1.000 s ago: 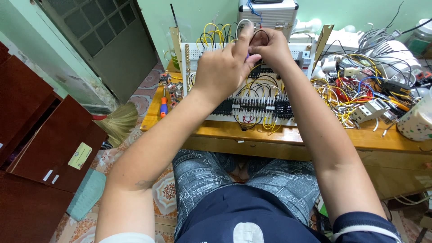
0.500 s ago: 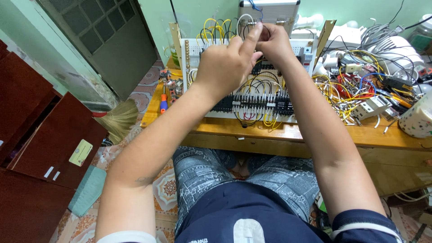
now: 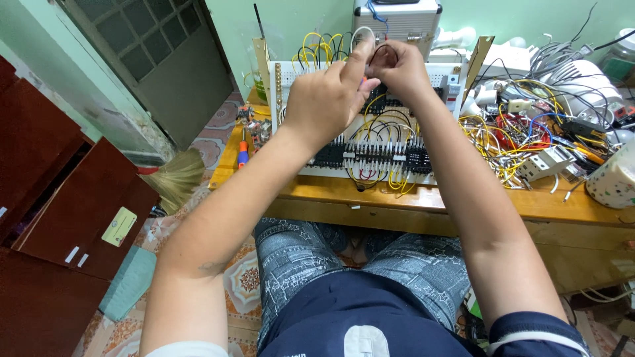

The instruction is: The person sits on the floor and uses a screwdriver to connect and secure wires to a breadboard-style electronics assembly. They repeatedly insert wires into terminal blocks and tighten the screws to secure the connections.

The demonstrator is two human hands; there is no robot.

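Here, both raised over the panel (image 3: pixel 370 142), which leans upright on the bench (image 3: pixel 423 198); left hand (image 3: pixel 329 99) curled, forefinger straight up, thumb and other fingers pinching a thin dark wire (image 3: pixel 378 51) above the panel's top edge; right hand (image 3: pixel 399 71) touching the left, fingers clenched on the same wire; white loop (image 3: pixel 362 31) showing just above the left fingertip; yellow and black leads across the panel's face, black terminal row (image 3: pixel 377 157) along its lower part; wire tangle (image 3: pixel 522 135) right of the panel; screwdriver (image 3: pixel 243 155) left of it.
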